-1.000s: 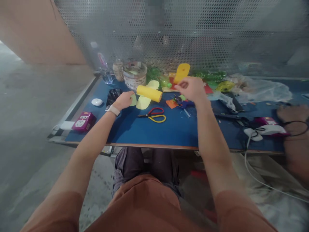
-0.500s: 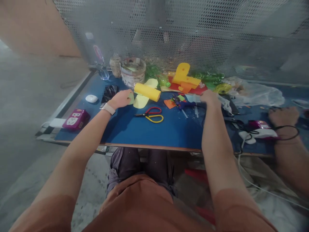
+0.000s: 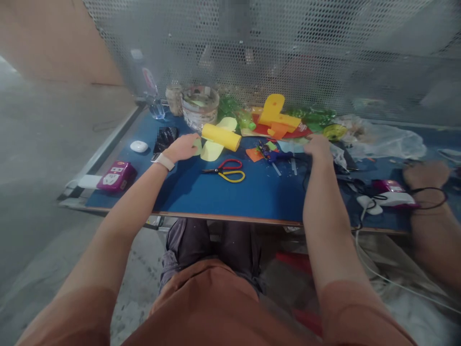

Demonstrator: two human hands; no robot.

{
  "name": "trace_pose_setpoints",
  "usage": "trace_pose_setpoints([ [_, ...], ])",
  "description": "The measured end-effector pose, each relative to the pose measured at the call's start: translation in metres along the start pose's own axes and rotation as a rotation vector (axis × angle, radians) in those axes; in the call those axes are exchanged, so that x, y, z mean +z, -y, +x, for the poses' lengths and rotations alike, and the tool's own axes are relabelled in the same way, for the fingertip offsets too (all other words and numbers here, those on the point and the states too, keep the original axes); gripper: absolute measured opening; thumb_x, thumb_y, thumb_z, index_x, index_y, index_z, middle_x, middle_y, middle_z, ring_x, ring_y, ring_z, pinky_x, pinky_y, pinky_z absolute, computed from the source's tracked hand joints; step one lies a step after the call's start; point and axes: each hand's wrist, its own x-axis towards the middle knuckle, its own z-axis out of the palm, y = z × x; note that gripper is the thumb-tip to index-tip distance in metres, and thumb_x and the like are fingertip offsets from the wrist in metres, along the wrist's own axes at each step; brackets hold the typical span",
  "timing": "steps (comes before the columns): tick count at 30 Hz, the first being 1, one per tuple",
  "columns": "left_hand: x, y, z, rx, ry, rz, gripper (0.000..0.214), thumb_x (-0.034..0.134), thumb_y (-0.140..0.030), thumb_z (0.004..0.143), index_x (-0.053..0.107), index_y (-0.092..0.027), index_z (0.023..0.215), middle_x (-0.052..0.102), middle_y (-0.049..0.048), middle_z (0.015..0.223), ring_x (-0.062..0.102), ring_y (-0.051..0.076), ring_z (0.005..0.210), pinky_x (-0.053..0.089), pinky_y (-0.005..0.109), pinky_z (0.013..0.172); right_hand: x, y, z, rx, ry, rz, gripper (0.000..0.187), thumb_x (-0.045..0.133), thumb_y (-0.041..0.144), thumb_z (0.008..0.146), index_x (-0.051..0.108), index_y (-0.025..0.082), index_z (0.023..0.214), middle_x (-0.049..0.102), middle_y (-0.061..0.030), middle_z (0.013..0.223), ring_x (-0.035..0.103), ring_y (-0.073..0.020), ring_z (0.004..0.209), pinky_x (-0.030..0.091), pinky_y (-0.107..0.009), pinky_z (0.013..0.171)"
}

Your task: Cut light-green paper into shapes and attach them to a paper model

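My left hand (image 3: pixel 183 147) is closed on a small pale green paper piece (image 3: pixel 197 146), just left of a yellow paper roll (image 3: pixel 221 137) with light yellow rounded wings (image 3: pixel 212 150). My right hand (image 3: pixel 320 148) is at the back right with its fingers curled, beside a light blue sheet (image 3: pixel 288 146); what it holds, if anything, is hidden. To its left lies a dark blue glue gun (image 3: pixel 281 156). Scissors (image 3: pixel 225 171) with one red and one yellow handle lie between my arms.
An orange-yellow paper shape (image 3: pixel 275 120) lies at the back near a white bucket (image 3: pixel 200 108) and a plastic bag (image 3: pixel 385 137). Left are a white earbud case (image 3: pixel 139 146) and a purple socket box (image 3: pixel 117 176). Another person's hand (image 3: pixel 427 174) is at the right, near cables (image 3: pixel 360 216).
My right hand has shifted slightly to the right. My left hand keeps its pale green paper piece in nearly the same place. The view has moved a little.
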Motion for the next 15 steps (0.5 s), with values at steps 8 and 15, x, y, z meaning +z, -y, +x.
trace_pose_setpoints([
  [8,0.002,0.001,0.001,0.011,0.010,0.009,0.066,0.064,-0.016,0.099,0.077,-0.016,0.163,0.084,0.0236,0.162,0.081,0.043,0.152,0.062,0.054,0.137,0.000,0.008,-0.010,0.137,-0.102,0.296,0.047,0.058,0.025,0.126,0.084,-0.004,0.153,0.081,-0.0399,0.157,0.074,-0.0357,0.143,0.050,-0.042,0.127],
  [15,0.002,0.001,0.000,0.016,0.013,-0.007,0.064,0.066,-0.016,0.098,0.078,-0.016,0.161,0.084,0.0229,0.162,0.081,0.043,0.150,0.063,0.054,0.137,0.002,0.018,-0.001,0.194,-0.127,0.250,0.048,0.061,0.009,0.119,0.080,-0.008,0.160,0.079,-0.0418,0.157,0.074,-0.0330,0.136,0.054,-0.045,0.120],
])
